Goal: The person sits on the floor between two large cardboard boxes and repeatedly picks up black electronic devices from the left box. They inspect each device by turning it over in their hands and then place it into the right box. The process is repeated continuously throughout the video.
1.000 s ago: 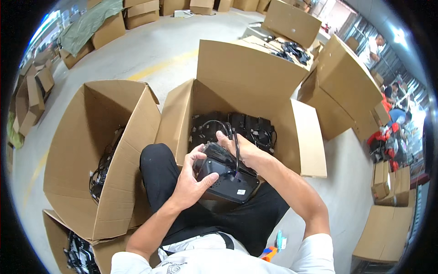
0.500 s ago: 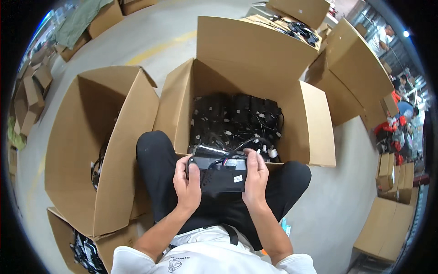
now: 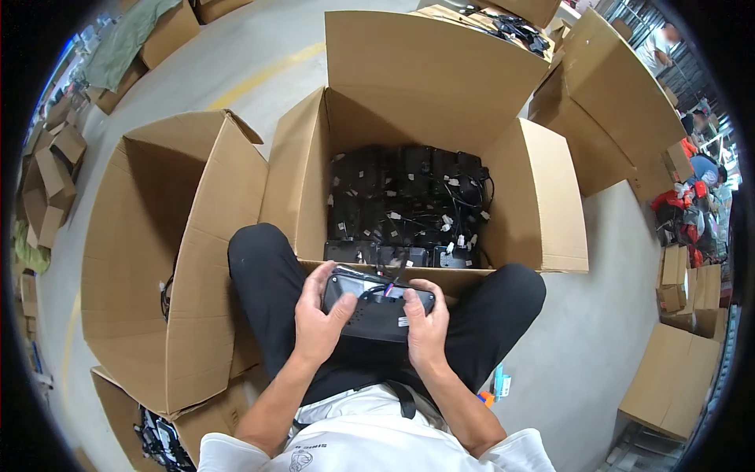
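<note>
Between my knees I hold a black boxy electronic unit (image 3: 370, 318) with rounded ends, small holes in its face, a white label and thin wires at its top. My left hand (image 3: 318, 315) grips its left end, thumb on the face. My right hand (image 3: 427, 322) grips the right end, with its thumb near the label. Just beyond stands a large open cardboard box (image 3: 425, 90), its flaps spread. Inside lie several similar black units (image 3: 417, 185) in rows, with cables and small white connectors over them.
At my left stands a tall open carton (image 3: 208, 259) with cables inside. A smaller carton (image 3: 118, 401) below it holds black parts. More cartons (image 3: 602, 118) stand at the far right, and one (image 3: 668, 385) at the near right. Small blue and orange items (image 3: 497, 385) lie by my right hip.
The unit has tilted and its cable has dropped toward the box. My right hand has shifted, its thumb now across the unit's face. The view has moved slightly.
</note>
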